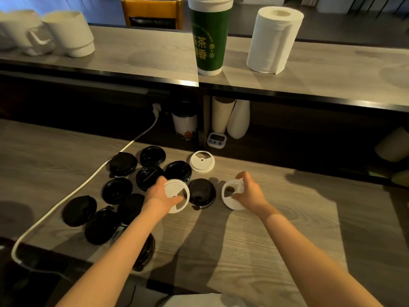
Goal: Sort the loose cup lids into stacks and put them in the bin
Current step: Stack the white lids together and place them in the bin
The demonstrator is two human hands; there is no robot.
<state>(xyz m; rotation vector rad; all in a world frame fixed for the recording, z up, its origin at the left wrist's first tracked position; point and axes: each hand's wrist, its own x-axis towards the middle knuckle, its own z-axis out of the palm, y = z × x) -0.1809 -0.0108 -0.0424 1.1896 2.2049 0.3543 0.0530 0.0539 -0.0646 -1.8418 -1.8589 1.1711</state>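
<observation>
Several black cup lids (122, 163) lie scattered on the wooden counter (276, 229), left of centre. One black lid (201, 192) sits between my hands. My left hand (160, 194) grips a white lid (177, 191) by its rim, with the thumb across the lid's opening. My right hand (250, 191) pinches another white lid (231, 196) at its right edge. A third white lid (202, 161) lies alone on the counter behind them. No bin is in view.
A white cable (73, 194) runs across the counter's left side. The raised shelf (137, 54) holds a tall green cup (210, 38), a paper roll (273, 38) and white cup stacks (70, 33). Under it stand cups (185, 122) and a small timer (217, 139).
</observation>
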